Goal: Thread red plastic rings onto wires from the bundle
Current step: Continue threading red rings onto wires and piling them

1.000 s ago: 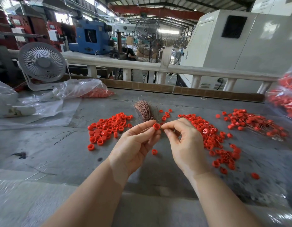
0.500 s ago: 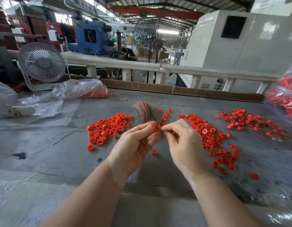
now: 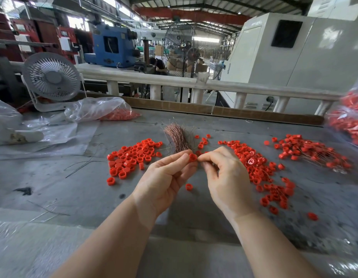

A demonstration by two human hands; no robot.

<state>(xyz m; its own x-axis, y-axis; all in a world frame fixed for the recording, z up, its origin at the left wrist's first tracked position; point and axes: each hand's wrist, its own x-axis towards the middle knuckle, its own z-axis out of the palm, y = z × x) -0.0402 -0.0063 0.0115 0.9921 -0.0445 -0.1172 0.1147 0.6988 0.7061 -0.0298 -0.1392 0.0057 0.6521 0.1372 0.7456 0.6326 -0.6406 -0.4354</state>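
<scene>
My left hand (image 3: 166, 177) pinches a red plastic ring (image 3: 192, 157) at its fingertips, above the grey table. My right hand (image 3: 224, 175) meets the ring from the right, thumb and forefinger pinched together as on a thin wire too fine to see. Just behind the hands lies the bundle of copper wires (image 3: 177, 138), fanned out on the table. A pile of loose red rings (image 3: 134, 155) lies to the left, and a second strewn pile of rings (image 3: 258, 169) to the right. One single ring (image 3: 188, 186) lies between my hands.
Rings with wires through them (image 3: 312, 151) are heaped at the far right. A clear bag of rings (image 3: 348, 121) stands at the right edge, another bag (image 3: 105, 110) at back left beside a small white fan (image 3: 51, 77). Loose dark wires (image 3: 83, 163) lie at left.
Both hands stay together at the ring with only small finger movements; the ring has turned slightly between the fingertips.
</scene>
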